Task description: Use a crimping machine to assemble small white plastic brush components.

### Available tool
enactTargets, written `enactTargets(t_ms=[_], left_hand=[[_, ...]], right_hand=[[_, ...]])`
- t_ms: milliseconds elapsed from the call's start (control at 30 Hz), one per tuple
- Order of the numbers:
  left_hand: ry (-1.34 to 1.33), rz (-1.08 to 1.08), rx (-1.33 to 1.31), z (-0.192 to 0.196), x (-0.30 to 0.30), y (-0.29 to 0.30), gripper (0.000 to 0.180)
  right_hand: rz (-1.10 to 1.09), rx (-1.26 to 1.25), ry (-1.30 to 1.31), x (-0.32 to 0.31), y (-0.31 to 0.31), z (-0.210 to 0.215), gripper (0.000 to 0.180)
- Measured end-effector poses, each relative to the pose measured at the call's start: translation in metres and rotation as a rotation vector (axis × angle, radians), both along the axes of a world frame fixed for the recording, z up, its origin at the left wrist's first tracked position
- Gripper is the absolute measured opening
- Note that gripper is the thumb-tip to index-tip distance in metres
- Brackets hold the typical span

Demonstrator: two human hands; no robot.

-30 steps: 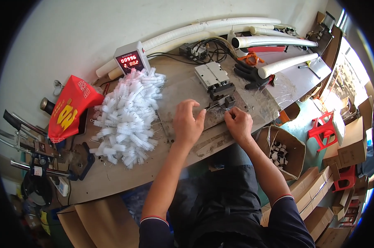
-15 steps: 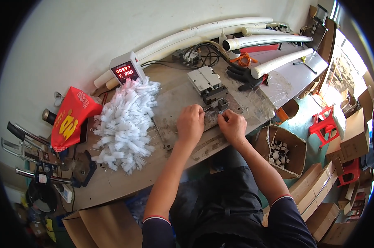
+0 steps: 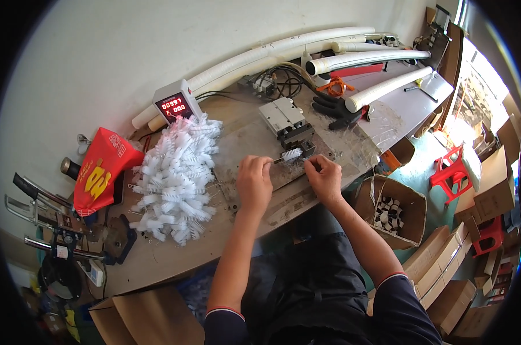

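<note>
Pinching wht brush [image 3: 291, 154], L hand [image 3: 254, 179] (curled)

Red digits [image 3: 172, 104] (two rows) on display [image 3: 174, 109], yellow lettering [image 3: 92, 179] on bag [image 3: 112, 154]

A worker wears a short-sleeved navy top, its left sleeve [image 3: 226, 330] and right sleeve [image 3: 404, 307] each finished at the hem with narrow bands of red and white. A black garment [image 3: 298, 284], softly creased and resembling an apron, covers the front and lap. Forearms [image 3: 236, 263] and hands [image 3: 255, 184] are bare.
</note>
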State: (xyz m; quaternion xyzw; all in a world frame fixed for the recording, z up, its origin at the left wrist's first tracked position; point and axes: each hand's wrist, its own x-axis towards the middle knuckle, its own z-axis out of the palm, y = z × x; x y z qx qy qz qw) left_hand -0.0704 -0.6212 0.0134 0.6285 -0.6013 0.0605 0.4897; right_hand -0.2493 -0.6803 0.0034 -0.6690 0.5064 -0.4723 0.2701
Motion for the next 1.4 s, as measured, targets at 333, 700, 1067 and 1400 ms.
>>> enactTargets(t_ms=[333,700,1067,1400], left_hand=[[0.055,-0.11,-0.054,0.002,0.0,0.002,0.01],[-0.102,-0.139,-0.046,0.004,-0.002,0.004,0.017],[-0.243,-0.147,-0.125,-0.001,0.0,0.014,0.031],[0.184,0.136,-0.494,0.008,0.046,0.086,0.018]], right_hand=[[0.276,0.276,-0.432,-0.012,0.0,0.006,0.021],[0.281,0.299,-0.385,-0.014,-0.011,-0.007,0.015],[0.386,0.226,-0.274,-0.005,0.006,0.002,0.018],[0.557,-0.445,0.157,0.102,0.053,0.021,0.013]])
